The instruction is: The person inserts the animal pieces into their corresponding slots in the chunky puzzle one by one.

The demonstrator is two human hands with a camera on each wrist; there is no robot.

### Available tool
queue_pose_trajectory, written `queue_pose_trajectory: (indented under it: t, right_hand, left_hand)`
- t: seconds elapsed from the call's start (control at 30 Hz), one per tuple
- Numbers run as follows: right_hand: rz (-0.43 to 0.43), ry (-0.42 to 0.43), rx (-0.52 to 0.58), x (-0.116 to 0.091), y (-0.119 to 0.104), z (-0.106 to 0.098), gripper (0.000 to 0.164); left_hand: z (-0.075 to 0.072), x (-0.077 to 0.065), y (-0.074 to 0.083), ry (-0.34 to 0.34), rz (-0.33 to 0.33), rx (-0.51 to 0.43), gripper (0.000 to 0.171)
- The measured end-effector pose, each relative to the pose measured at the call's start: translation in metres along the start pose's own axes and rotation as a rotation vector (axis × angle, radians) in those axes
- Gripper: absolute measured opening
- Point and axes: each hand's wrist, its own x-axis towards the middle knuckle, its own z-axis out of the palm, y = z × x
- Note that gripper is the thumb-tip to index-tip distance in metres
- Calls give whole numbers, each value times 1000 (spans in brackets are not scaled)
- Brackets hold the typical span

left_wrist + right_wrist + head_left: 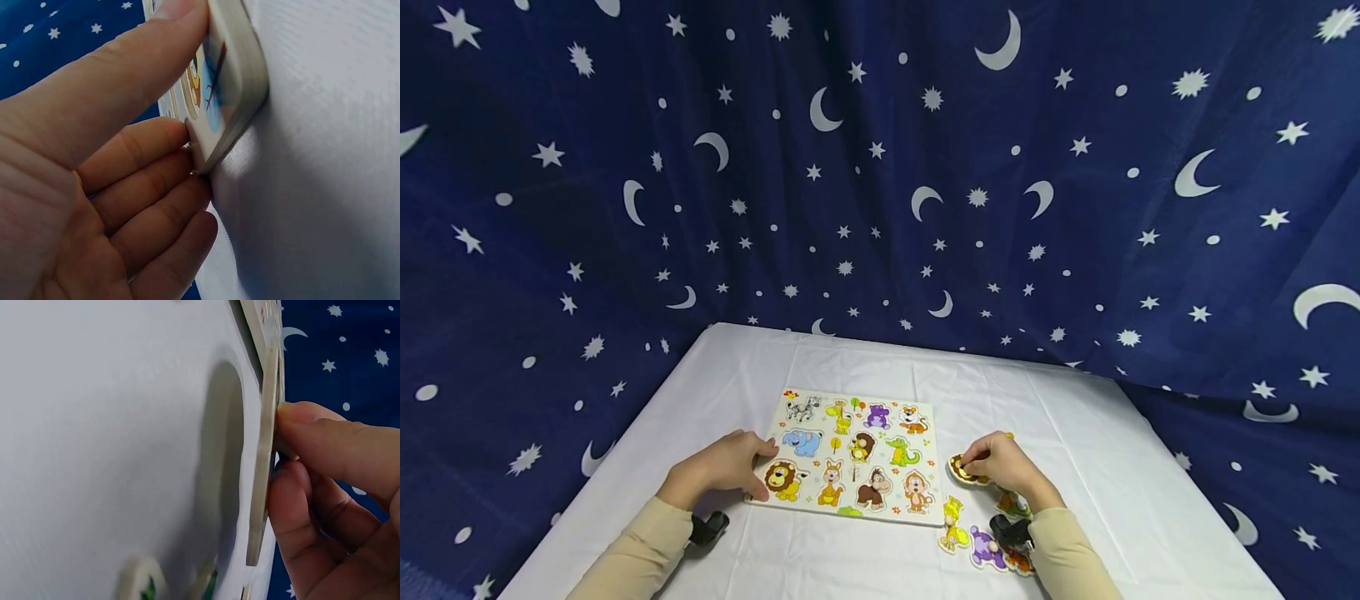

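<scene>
The animal puzzle board [891, 517] lies flat on the white cloth, printed with a lion, zebra, elephant, crocodile and other animals. At its left edge my left hand [726, 462] rests, thumb on the front corner by the lion picture. In the left wrist view the other fingertips [181, 128] touch the board's wooden side, loosely bent. To the right of the board, my right hand [1003, 462] pinches a brown-and-yellow puzzle piece [957, 471] between thumb and fingers. Seen edge-on in the right wrist view, this piece [262, 462] is raised above the cloth, its shadow beside it.
Near my right wrist lie loose puzzle pieces: a yellow giraffe [952, 527], a purple hippo [985, 550], an orange piece [1019, 562] and a green one [1011, 502], partly under the arm. A dark blue curtain [880, 208] with moons and stars hangs behind the table.
</scene>
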Motion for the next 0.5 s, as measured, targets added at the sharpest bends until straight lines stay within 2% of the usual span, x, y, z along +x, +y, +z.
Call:
queue_pose_trajectory:
  t: [0.27,0.5]
  right_hand:
    - [32,46,-21,0,-11,8,6]
    - [-35,45,-41,4,-20,15,6]
  left_hand:
    - [-2,1,0,-1,18,9,67]
    - [0,2,-2,-3,16,10,69]
